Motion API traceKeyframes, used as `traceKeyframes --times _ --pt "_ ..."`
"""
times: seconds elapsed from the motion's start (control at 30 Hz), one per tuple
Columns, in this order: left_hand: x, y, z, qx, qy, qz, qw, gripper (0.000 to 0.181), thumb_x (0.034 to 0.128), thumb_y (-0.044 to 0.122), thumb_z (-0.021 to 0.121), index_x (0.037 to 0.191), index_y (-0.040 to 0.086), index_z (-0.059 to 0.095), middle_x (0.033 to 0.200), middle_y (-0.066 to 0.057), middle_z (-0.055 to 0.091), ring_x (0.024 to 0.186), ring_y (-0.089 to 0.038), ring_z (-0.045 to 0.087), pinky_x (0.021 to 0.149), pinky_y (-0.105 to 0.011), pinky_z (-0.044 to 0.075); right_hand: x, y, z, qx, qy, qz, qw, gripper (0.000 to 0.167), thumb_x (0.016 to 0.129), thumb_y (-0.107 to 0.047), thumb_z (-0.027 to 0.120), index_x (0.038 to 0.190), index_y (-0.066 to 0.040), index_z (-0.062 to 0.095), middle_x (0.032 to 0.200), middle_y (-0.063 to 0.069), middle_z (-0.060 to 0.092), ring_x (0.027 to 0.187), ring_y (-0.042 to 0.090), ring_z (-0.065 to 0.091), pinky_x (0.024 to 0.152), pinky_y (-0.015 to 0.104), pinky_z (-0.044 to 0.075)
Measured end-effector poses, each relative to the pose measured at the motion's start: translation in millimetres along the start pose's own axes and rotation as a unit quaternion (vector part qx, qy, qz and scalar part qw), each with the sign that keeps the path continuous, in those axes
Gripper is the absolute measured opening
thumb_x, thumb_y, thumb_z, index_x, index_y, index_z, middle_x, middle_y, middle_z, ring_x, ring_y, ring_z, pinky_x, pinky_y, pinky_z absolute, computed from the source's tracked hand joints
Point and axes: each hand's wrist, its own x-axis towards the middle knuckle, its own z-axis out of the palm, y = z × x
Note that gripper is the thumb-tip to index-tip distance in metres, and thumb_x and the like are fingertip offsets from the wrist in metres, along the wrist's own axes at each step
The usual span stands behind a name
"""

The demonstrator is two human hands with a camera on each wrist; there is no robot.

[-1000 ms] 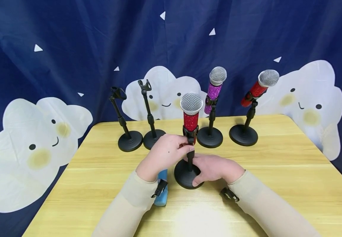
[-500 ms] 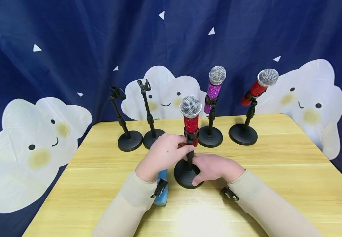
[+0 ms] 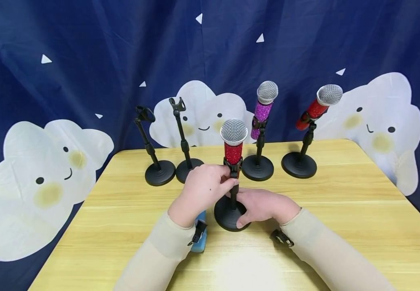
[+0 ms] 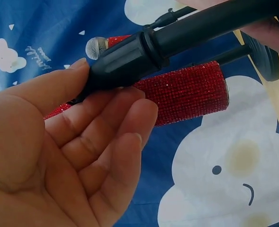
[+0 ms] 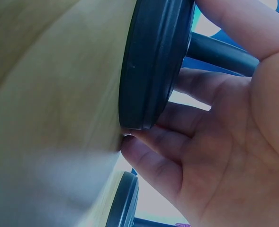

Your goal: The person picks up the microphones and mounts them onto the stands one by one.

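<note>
1. Far-L stand: upright on the surface, clip w/ no mic. Prob. to-do.
2. 2nd stand: just beside it, same, no mic in clip. Prob. to-do.
3. Blue cylinder: lies partly hidden by the L wrist; can't tell if it's a mic. Not in any stand.
4. L hand: thumb & fingers pinch the front stand by its joint, near the clip; can't tell if fingertips press the mic too.
5. Front stand: base flat on surface, between the hands. Front red mic sits in its clip, head up. Mic's in; adjustment prob. in progress.
6. Purple mic: in its stand, behind the front one. Looks done.
7. R hand: grips front stand's base, thumb on top, fingers round the edge; prob. steadying.
8. Back red mic: tilted in far-R stand. Looks done.
</note>
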Motion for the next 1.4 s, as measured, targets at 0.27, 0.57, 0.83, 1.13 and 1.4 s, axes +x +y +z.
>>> traceKeyframes --times 0.27,0.57,0.83,1.13,1.4 --pt "5.2 -9.2 4.3 -0.099 -0.096 -0.032 0.9899 0.018 0.0914 0.044 0.073 0.089 0.027 0.076 0.070 0.021 0.064 0.069 -0.003 0.060 0.063 -0.031 0.047 -0.6 -1 0 -0.005 -0.008 0.030 0.9995 0.067 0.077 -0.044 0.087 0.129 -0.010 0.062 0.126 -0.002 0.060 0.106 0.013 0.058 0.094 0.035 0.048" --pt "6.2 -16.9 7.9 -0.117 -0.131 -0.014 0.9844 0.015 0.0940 0.036 0.071 0.095 0.023 0.077 0.080 0.013 0.070 0.077 -0.009 0.064 0.069 -0.032 0.051 -0.1 -3 2 -0.019 0.002 0.022 0.9996 0.066 0.076 -0.044 0.087 0.127 -0.010 0.063 0.130 -0.002 0.058 0.110 0.014 0.058 0.096 0.035 0.047" --pt "3.6 -9.2 8.4 -0.030 -0.063 -0.037 0.9969 0.022 0.0869 0.053 0.074 0.079 0.032 0.073 0.060 0.023 0.057 0.065 -0.006 0.057 0.058 -0.035 0.043 0.3 0 2 -0.026 -0.004 0.029 0.9992 0.057 0.076 -0.047 0.086 0.115 -0.011 0.065 0.116 -0.004 0.059 0.098 0.014 0.057 0.087 0.034 0.048" --pt "5.4 -11.9 5.4 -0.047 -0.092 -0.014 0.9946 0.018 0.0912 0.044 0.072 0.090 0.027 0.076 0.076 0.019 0.066 0.075 -0.005 0.061 0.065 -0.033 0.048 0.1 0 0 -0.023 -0.005 0.020 0.9995 0.066 0.077 -0.046 0.085 0.128 -0.010 0.062 0.129 -0.001 0.058 0.111 0.015 0.057 0.096 0.036 0.047" --pt "3.1 -3.9 6.1 -0.010 -0.042 -0.024 0.9988 0.023 0.0894 0.047 0.074 0.077 0.028 0.069 0.061 0.020 0.056 0.061 -0.006 0.055 0.053 -0.032 0.043 -0.2 -1 1 -0.029 -0.010 0.028 0.9991 0.055 0.077 -0.047 0.085 0.114 -0.011 0.064 0.111 -0.005 0.058 0.097 0.014 0.057 0.087 0.035 0.048"
